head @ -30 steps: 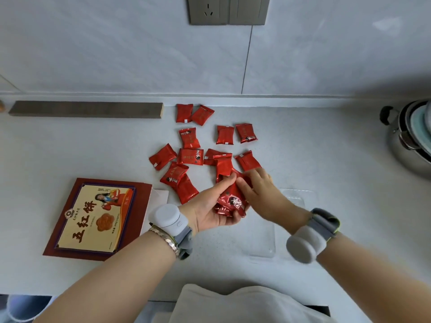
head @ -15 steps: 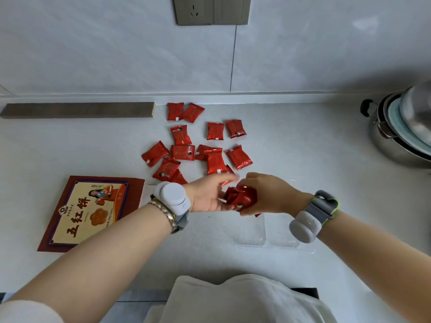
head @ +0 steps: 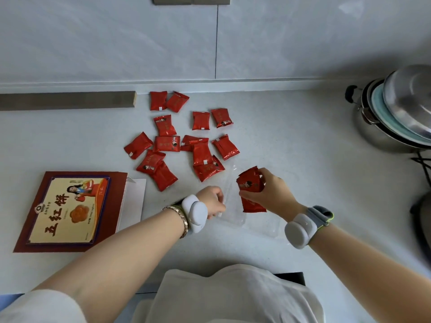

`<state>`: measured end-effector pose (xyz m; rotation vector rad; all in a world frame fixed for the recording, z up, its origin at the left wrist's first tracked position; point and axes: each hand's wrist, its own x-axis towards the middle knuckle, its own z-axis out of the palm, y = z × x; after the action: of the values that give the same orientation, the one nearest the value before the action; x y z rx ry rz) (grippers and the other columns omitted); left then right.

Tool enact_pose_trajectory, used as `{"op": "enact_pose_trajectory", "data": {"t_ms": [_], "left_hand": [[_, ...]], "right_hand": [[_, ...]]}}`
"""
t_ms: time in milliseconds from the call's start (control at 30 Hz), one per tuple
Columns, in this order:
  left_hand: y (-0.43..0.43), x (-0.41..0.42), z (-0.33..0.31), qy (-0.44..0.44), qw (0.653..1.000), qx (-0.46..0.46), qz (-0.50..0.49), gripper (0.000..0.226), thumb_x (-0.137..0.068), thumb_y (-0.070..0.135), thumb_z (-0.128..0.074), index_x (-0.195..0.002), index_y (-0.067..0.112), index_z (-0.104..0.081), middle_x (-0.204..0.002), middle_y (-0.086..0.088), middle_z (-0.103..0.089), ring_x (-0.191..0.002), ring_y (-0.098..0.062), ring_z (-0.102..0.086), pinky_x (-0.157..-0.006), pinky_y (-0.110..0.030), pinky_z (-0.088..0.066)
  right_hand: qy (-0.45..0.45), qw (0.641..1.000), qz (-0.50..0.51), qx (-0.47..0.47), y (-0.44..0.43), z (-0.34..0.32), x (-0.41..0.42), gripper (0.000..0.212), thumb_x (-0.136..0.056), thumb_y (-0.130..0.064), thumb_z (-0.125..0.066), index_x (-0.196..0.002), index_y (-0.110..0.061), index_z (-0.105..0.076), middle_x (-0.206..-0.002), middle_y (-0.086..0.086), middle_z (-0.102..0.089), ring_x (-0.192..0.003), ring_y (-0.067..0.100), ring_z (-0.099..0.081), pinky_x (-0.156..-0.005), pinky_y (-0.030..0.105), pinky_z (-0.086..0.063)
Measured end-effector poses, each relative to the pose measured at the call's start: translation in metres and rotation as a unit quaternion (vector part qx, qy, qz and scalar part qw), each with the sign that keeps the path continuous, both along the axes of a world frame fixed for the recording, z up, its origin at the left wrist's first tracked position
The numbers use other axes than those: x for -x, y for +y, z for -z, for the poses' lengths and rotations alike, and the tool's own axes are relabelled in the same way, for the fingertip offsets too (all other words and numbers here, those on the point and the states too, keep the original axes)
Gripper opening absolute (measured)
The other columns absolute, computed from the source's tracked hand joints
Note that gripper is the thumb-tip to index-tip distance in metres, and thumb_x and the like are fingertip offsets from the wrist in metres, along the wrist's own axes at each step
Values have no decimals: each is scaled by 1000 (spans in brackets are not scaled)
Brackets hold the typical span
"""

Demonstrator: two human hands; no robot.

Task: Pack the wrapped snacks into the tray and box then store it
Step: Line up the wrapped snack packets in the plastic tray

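Observation:
Several red wrapped snacks [head: 200, 150] lie scattered on the white counter. A clear plastic tray [head: 258, 221] sits in front of them, hard to see against the counter. My right hand [head: 270, 192] is shut on a small bunch of red snacks [head: 249, 185] and holds them over the tray's left part. My left hand [head: 213, 200] grips the tray's left edge, fingers curled. The flat red and gold snack box [head: 67, 210] lies at the left, with a white flap [head: 134, 201] sticking out beside it.
A steel pot with a lid [head: 401, 110] stands at the right edge, a dark cable [head: 422, 164] in front of it. A grey wooden strip [head: 67, 100] lies along the back wall at left. A wall socket [head: 191, 0] is above.
My right hand took the bunch of snacks from my left hand and carried it right, over the tray. My left hand dropped to the tray's left edge.

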<state>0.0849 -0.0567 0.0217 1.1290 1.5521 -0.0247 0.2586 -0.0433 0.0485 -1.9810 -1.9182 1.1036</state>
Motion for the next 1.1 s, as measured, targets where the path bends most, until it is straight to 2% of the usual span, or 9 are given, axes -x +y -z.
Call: {"op": "enact_pose_trajectory", "data": {"t_ms": [100,300,467,600,667,767,833,967,1100], "left_hand": [[12,11,-3,-21,999,-28,-25,10,-85,9,-58,-86,16,-51,-70,-4,-55,-65,-21,-55,-57,-26,-49],[14,32,5,-79,991,56,-93,21,-91,5,-56,-75,14,-47,-68,-7,-53,-54,-16,-53,-54,-28,-53],[9,36,8,-77,988,68,-113,17,-93,7,-53,-78,12,-49,-69,-7,-56,-58,-18,-57,-51,-27,-55],[9,36,6,-78,988,74,-112,18,-94,7,-51,-77,13,-48,-68,-6,-55,-57,-17,-57,-51,-26,-55],[8,34,6,-75,988,75,-110,18,-94,7,-50,-77,13,-48,-68,-7,-54,-54,-16,-56,-54,-29,-56],[7,34,7,-75,988,75,-114,19,-95,6,-50,-76,13,-49,-66,-7,-54,-48,-15,-55,-60,-32,-56],[6,34,7,-77,987,77,-116,20,-95,6,-50,-76,13,-48,-67,-7,-54,-50,-16,-55,-58,-31,-56],[3,34,2,-82,988,75,-105,18,-95,7,-49,-79,14,-48,-69,-6,-54,-57,-16,-55,-59,-30,-55],[-5,35,-1,-87,987,128,-40,14,-95,10,-49,-82,11,-50,-73,-7,-60,-63,-16,-62,-59,-27,-56]], "right_hand": [[-28,997,-56,-35,-6,4,19,60,-73,-44,-72,-121,-17,-48,-106,1,-63,-85,16,-57,-71,23,-44],[-188,954,-235,-4,-6,28,45,55,-80,-45,-62,-119,-12,-43,-113,9,-58,-93,28,-61,-76,38,-51],[-155,924,-340,83,-8,25,54,54,-86,-60,-44,-108,-13,-55,-103,7,-61,-87,25,-63,-74,35,-50],[-152,909,-370,120,-6,17,48,37,-95,-40,-38,-114,-15,-57,-111,8,-50,-83,22,-56,-80,34,-50],[-196,904,-370,79,-13,17,49,36,-96,-36,-39,-116,-12,-55,-110,9,-51,-81,21,-53,-75,33,-46],[-228,907,-355,8,-21,23,52,37,-95,-38,-43,-117,-9,-52,-113,9,-57,-99,25,-55,-78,34,-44],[-200,922,-331,28,-19,24,48,37,-93,-39,-49,-115,-9,-49,-112,9,-60,-97,24,-56,-80,34,-46],[-131,944,-279,120,-10,28,40,41,-89,-51,-49,-106,-13,-47,-96,4,-58,-78,17,-52,-61,23,-41],[-97,977,-192,10,7,17,37,50,-91,-56,-38,-104,-12,-58,-94,3,-58,-80,18,-58,-69,31,-46]]}}
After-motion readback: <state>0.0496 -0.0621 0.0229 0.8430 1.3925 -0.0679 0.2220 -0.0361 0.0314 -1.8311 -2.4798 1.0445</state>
